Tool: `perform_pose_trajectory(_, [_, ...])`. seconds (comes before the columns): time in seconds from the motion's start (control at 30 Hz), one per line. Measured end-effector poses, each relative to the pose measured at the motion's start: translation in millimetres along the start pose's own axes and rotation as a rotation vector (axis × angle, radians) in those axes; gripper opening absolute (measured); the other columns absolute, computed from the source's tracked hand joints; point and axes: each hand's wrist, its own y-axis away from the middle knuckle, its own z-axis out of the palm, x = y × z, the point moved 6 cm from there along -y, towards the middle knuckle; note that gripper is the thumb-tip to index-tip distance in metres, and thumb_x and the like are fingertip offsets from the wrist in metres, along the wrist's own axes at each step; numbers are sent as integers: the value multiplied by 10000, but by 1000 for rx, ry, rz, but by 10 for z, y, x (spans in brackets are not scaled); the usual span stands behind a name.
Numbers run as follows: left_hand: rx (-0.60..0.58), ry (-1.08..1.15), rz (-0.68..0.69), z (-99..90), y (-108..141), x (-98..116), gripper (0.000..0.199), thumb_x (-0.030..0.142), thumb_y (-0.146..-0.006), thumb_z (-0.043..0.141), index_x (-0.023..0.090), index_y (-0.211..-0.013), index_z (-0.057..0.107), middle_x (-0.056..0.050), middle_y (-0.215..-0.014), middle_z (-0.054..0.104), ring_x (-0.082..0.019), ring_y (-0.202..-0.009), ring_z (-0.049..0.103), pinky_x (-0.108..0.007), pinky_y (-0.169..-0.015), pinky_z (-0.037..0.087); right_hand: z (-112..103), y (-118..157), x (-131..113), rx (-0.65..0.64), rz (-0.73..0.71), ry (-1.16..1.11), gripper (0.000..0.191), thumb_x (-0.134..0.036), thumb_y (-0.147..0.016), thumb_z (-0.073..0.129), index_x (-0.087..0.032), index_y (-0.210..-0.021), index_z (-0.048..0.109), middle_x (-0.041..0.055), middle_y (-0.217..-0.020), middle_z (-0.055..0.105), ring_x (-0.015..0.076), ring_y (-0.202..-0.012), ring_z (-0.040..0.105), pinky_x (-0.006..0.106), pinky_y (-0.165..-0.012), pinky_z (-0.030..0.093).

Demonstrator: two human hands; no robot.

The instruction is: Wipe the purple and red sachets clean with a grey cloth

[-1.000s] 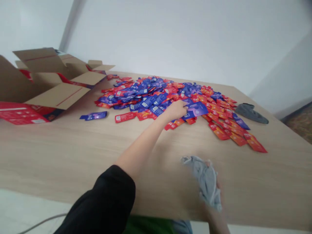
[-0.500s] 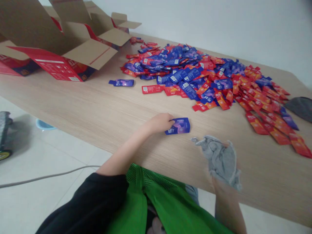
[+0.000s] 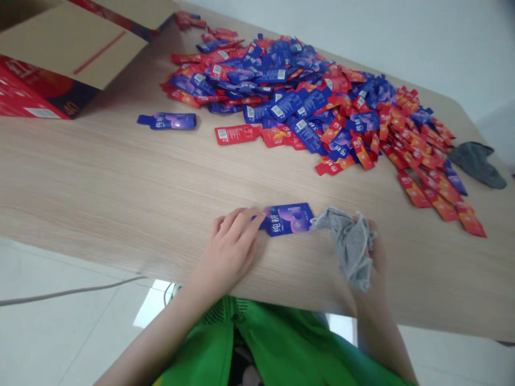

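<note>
A blue pouch (image 3: 290,219) lies flat on the wooden table (image 3: 161,187), its spout end to the left. The fingers of my left hand (image 3: 235,244) rest on that spout end, pressed together against it. In my right hand (image 3: 377,262) is a crumpled grey cloth (image 3: 346,244), one corner of which reaches the pouch's right edge. Another blue pouch (image 3: 175,121) lies alone farther left. Behind them spreads a large pile of blue and red pouches (image 3: 298,110).
An open cardboard box (image 3: 36,91) with raised flaps stands at the upper left. A dark grey cloth (image 3: 477,163) lies at the right beyond the pile. A cable (image 3: 72,292) runs across the floor.
The view has shifted, with the boxes farther out at the left. My left hand has moved to the pouch's spout end, and the cloth in my right hand has come closer to the pouch.
</note>
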Motion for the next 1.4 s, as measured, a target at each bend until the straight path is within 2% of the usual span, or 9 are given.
perform_pose_trajectory(0.17, [-93, -60, 26, 251, 208, -67, 534, 274, -986, 436, 269, -1519, 404, -51, -1529, 506, -328, -1416, 424, -521, -1071, 352, 524, -116, -574, -39, -482, 381, 167, -298, -936, 527, -221, -1083, 546, 56, -1014, 553, 203, -919, 559, 384, -824, 482])
perform_pose_trajectory(0.23, [-113, -78, 13, 292, 201, -47, 520, 272, -977, 443, 270, -1497, 447, -45, -1522, 511, -345, -1418, 424, -554, -1070, 349, 859, -114, -591, -166, -607, 600, 223, -235, -911, 542, -199, -1129, 566, 116, -1161, 533, 261, -1083, 524, 450, -937, 441])
perform_pose_trajectory(0.37, [-124, -111, -15, 297, 177, 14, 504, 223, -935, 452, 212, -1431, 541, -74, -1462, 573, -366, -1403, 442, -588, -1057, 366, 1240, -126, -356, -354, -623, 957, 332, -282, -897, 574, -213, -1220, 602, 157, -1266, 512, 315, -1055, 500, 490, -894, 414])
perform_pose_trajectory(0.6, [-123, -138, -46, 273, 199, 29, 507, 238, -980, 419, 197, -1482, 472, -6, -1549, 457, -318, -1422, 428, -542, -1103, 344, 1004, -265, -161, -235, -531, 1129, 315, -280, -910, 534, -191, -1205, 599, 179, -1289, 499, 338, -1054, 487, 504, -888, 398])
perform_pose_trajectory(0.87, [-130, -131, 2, 283, 189, -27, 481, 235, -995, 415, 213, -1471, 479, -4, -1546, 463, -325, -1425, 420, -542, -1072, 339, 626, -428, -51, -86, -441, 986, 269, -301, -959, 451, -183, -1179, 548, 177, -1193, 507, 337, -1101, 496, 538, -917, 421])
perform_pose_trajectory(1.0, [-165, -107, 103, 264, 192, -61, 492, 190, -973, 440, 240, -1460, 492, 14, -1542, 476, -339, -1435, 401, -536, -1045, 361, 709, -317, -372, -62, -567, 794, 248, -271, -965, 430, -180, -1180, 516, 154, -1143, 509, 299, -1090, 497, 506, -957, 420])
perform_pose_trajectory(1.1, [-185, -97, 118, 253, 207, -58, 476, 203, -971, 442, 227, -1441, 515, -1, -1526, 505, -353, -1443, 387, -549, -1064, 353, 964, -140, -487, -208, -634, 816, 267, -270, -936, 490, -194, -1187, 535, 150, -1198, 508, 296, -1083, 497, 471, -935, 425])
perform_pose_trajectory(1.23, [-177, -116, 67, 252, 225, -29, 463, 226, -976, 439, 189, -1428, 532, -39, -1498, 539, -357, -1449, 381, -563, -1116, 315, 1185, -7, -318, -356, -600, 1048, 293, -274, -891, 567, -188, -1171, 585, 162, -1241, 525, 313, -1027, 499, 463, -874, 409])
perform_pose_trajectory(1.4, [-181, -125, 66, 261, 230, -5, 526, 201, -974, 422, 193, -1500, 436, 4, -1572, 427, -344, -1469, 347, -564, -1128, 315, 1015, -54, -170, -249, -543, 1141, 297, -267, -881, 572, -164, -1159, 576, 189, -1242, 528, 333, -1023, 489, 490, -859, 407])
